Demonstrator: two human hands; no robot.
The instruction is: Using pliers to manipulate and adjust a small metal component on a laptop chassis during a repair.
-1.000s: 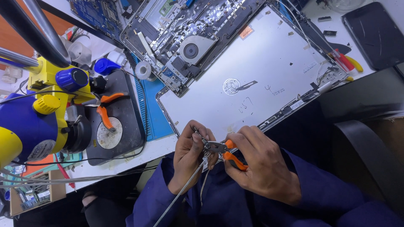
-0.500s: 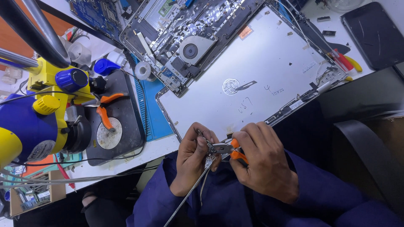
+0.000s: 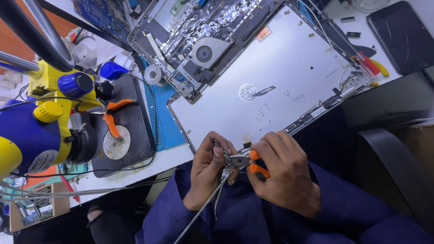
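My right hand (image 3: 282,169) grips small orange-handled pliers (image 3: 247,161), jaws pointing left. My left hand (image 3: 209,169) pinches a thin metal strip with cables (image 3: 205,205) that runs down and left over my blue sleeves; the pliers' jaws bite on its upper end between my two hands. Both hands hover at the near edge of a silver laptop lid (image 3: 271,86) lying flat on the bench. Just beyond the lid lies an opened laptop base (image 3: 203,40) with its fan and board exposed.
A blue-and-yellow microscope (image 3: 40,122) on a dark base stands at left, with orange pliers (image 3: 110,117) on the black mat. A blue mat (image 3: 160,122), tape roll (image 3: 153,74), screwdrivers (image 3: 370,63) and a dark tablet (image 3: 402,34) lie around. A black chair (image 3: 393,176) is at right.
My hands have stayed close together at the lid's edge. The pliers shifted slightly right and down while the strip stayed pinched in my left hand.
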